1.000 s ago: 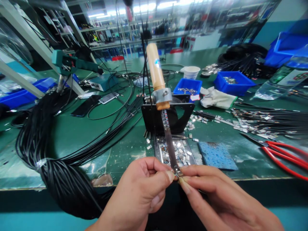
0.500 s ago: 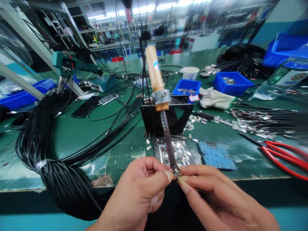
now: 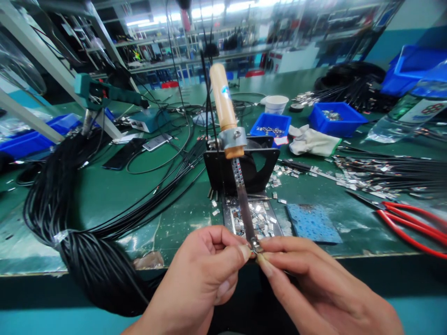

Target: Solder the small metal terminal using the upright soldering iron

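A soldering iron [image 3: 223, 100] with a wooden handle is clamped to a black metal stand [image 3: 223, 172], its shaft slanting down toward me. Both hands meet at the tip of that shaft. My left hand [image 3: 206, 270] is closed, thumb and forefinger pinched just left of the tip. My right hand [image 3: 314, 274] is pinched from the other side, its fingertips nearly touching the left ones. Something tiny and shiny sits between the fingertips, too small to name. Under the shaft, a metal plate [image 3: 228, 216] carries many small silvery connector pieces [image 3: 260, 216].
A thick bundle of black cables [image 3: 87, 260] hangs over the table edge at left. At right lie a blue sponge [image 3: 314, 224], red-handled pliers [image 3: 408, 221], a glove [image 3: 312, 142] and more cables [image 3: 387, 174]. Blue bins [image 3: 335, 121], a paper cup [image 3: 275, 104] and a bottle [image 3: 405, 114] stand behind.
The whole view has shifted very slightly. Both hands keep the same pinched pose at the iron's tip.
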Motion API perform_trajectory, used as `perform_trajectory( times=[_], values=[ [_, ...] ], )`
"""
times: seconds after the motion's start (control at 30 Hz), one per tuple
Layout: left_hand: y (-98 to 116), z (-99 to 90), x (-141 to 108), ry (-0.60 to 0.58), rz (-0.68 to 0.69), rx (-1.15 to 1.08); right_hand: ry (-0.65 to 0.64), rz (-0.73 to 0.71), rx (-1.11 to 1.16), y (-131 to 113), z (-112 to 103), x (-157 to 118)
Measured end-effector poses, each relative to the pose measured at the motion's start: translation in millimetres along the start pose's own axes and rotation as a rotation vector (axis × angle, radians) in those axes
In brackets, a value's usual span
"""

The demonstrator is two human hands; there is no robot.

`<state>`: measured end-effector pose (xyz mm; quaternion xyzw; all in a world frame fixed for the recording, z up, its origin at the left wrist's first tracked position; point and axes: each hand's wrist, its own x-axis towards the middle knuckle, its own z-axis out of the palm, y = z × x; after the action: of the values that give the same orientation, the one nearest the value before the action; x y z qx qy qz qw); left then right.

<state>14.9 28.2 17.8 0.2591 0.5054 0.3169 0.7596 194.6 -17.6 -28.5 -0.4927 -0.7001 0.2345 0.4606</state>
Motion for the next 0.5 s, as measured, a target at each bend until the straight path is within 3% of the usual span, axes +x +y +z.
perform_trajectory(
  times=[0.5],
  values=[
    [1.7,0.2,-0.8,0.015,-0.004,-0.019,0.045,0.036,0.056,-3.5,3.2,0.3]
  ],
)
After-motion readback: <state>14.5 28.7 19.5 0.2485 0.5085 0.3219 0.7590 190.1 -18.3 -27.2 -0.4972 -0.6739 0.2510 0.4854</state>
